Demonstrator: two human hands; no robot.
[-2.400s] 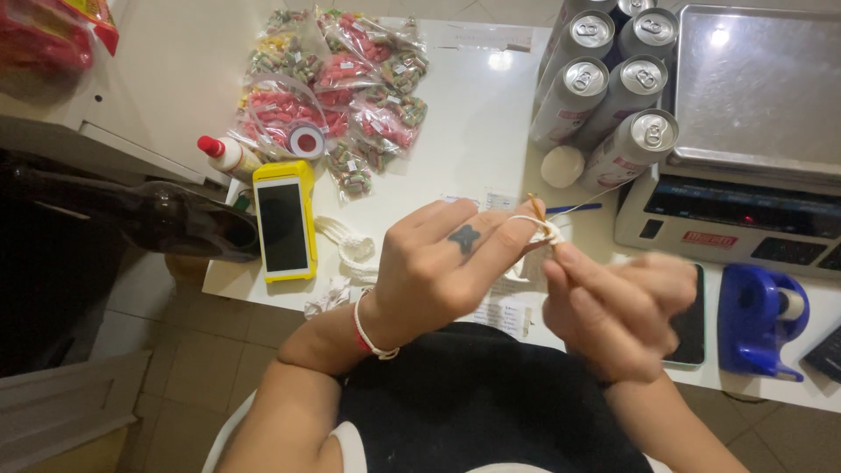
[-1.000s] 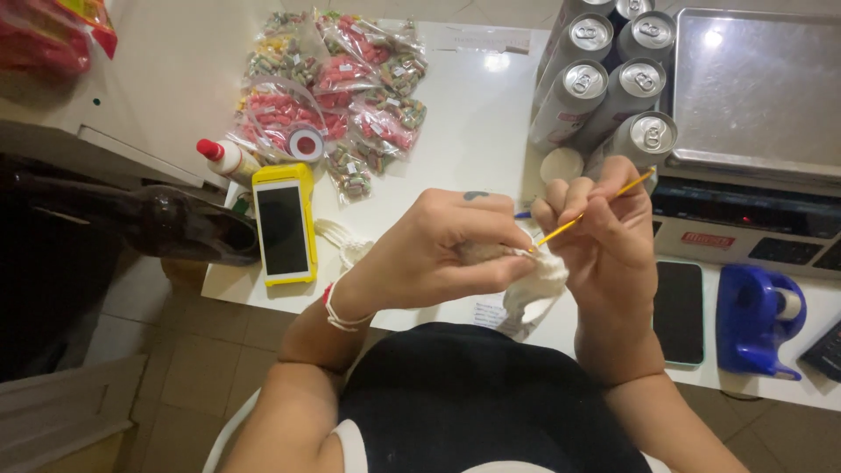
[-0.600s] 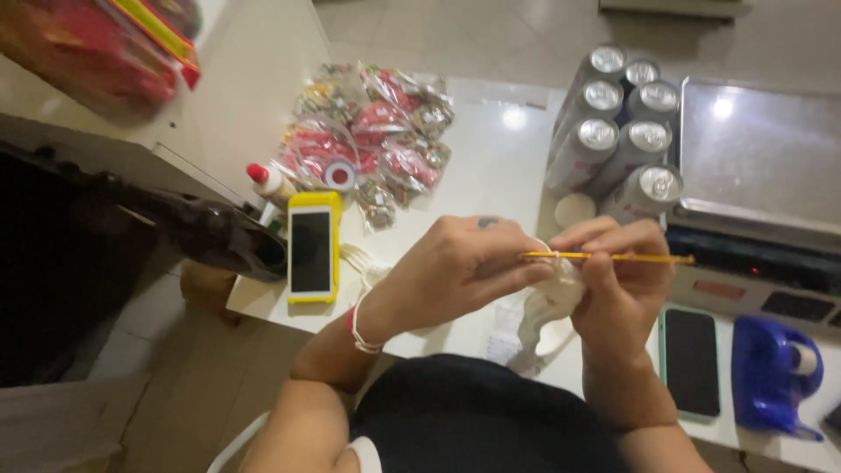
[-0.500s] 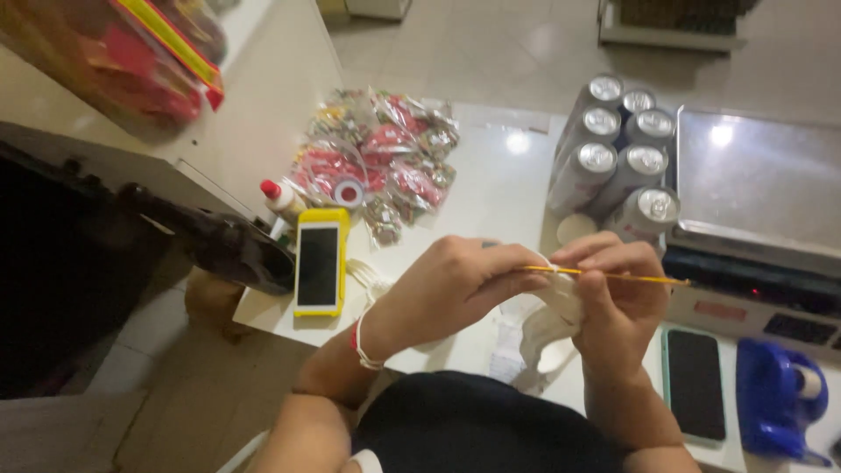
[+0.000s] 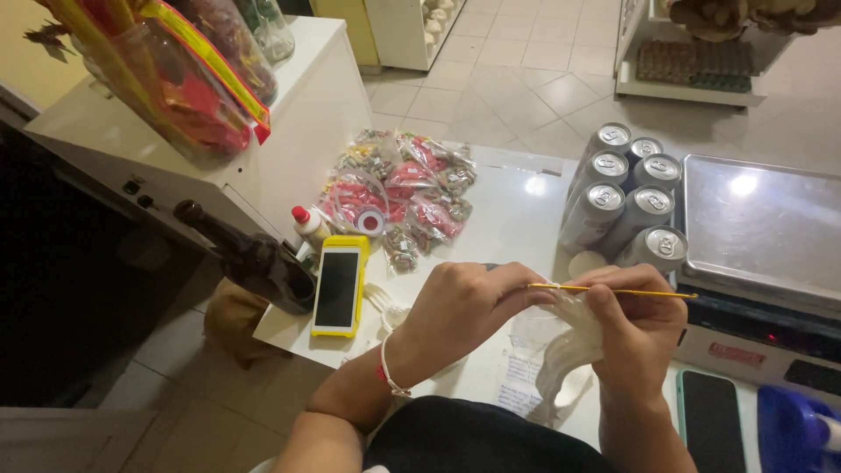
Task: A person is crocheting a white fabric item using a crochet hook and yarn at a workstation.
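Observation:
My right hand [image 5: 644,328] grips a thin yellow crochet hook [image 5: 613,291] that lies level, its tip pointing left toward my left hand [image 5: 464,307]. My left hand pinches white yarn at the hook's tip, and a loop sits on the shaft. A piece of white crocheted work [image 5: 565,359] hangs down between both hands, above my lap and the front edge of the white table [image 5: 517,210].
A phone in a yellow case [image 5: 338,285], a small glue bottle [image 5: 310,224] and several clear bags of colourful bits [image 5: 399,188] lie at the left. Several silver cans [image 5: 626,201] stand beside a steel scale [image 5: 762,236]. A black phone [image 5: 708,427] and blue tape dispenser [image 5: 802,429] lie at the right.
The hook turned from pointing up to lying level, and my hands stayed together on the white work. My head tilted up, so more floor and the left cabinet came into view.

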